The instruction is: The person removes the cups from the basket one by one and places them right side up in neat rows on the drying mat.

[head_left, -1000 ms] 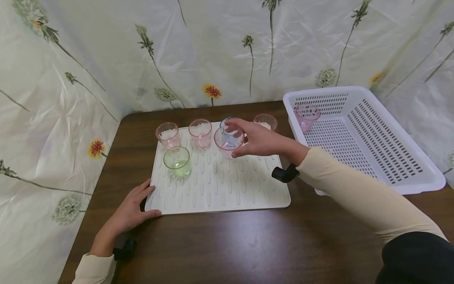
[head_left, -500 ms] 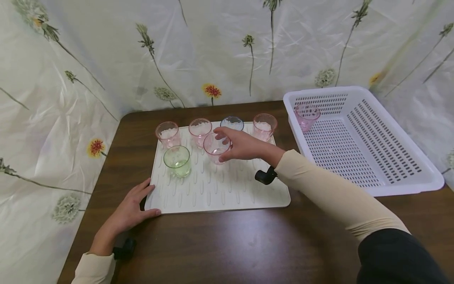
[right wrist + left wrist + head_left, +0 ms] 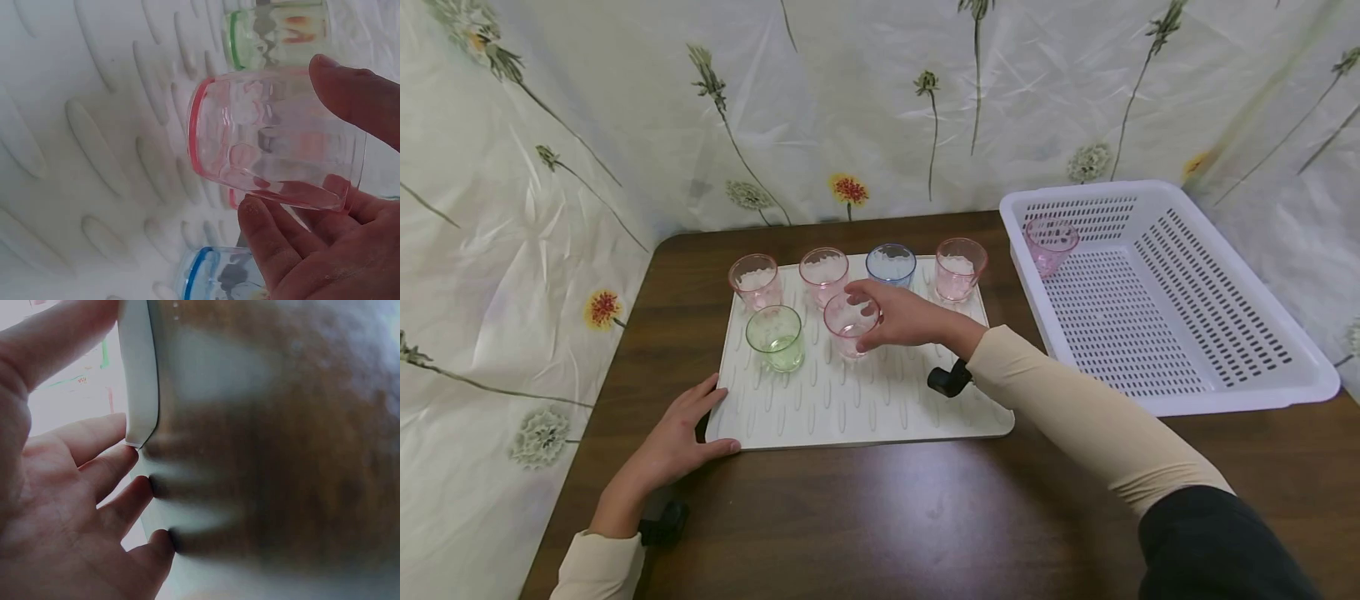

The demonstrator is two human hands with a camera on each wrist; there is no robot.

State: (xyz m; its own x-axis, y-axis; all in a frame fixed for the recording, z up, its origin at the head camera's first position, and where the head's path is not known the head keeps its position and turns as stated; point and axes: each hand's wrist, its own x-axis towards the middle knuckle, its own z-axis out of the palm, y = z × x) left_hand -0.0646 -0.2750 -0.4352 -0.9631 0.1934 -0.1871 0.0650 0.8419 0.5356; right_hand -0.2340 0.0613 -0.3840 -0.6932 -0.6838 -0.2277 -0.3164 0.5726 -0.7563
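Note:
My right hand [image 3: 901,317] grips a clear glass with a pink rim [image 3: 850,321] between thumb and fingers, over the middle of a white ridged drying mat [image 3: 850,408]. In the right wrist view, the thumb lies on one side of this glass [image 3: 281,137] and the fingers on the other. To its left stands a green glass [image 3: 775,340]. Behind are two pink glasses, one at the left corner [image 3: 756,282] and one beside it [image 3: 823,275], then a blue glass [image 3: 891,265] and another pink glass [image 3: 958,271]. My left hand [image 3: 673,440] rests with spread fingers against the mat's near left corner.
A white perforated basket [image 3: 1165,404] stands on the right of the brown wooden table [image 3: 865,525], with one pink glass [image 3: 1049,247] in its back left corner. A flowered curtain [image 3: 850,108] hangs behind the table and along its left side.
My right hand has moved left and slightly nearer with the pink glass, away from in front of the blue glass to beside the green one. My left hand has stayed in place.

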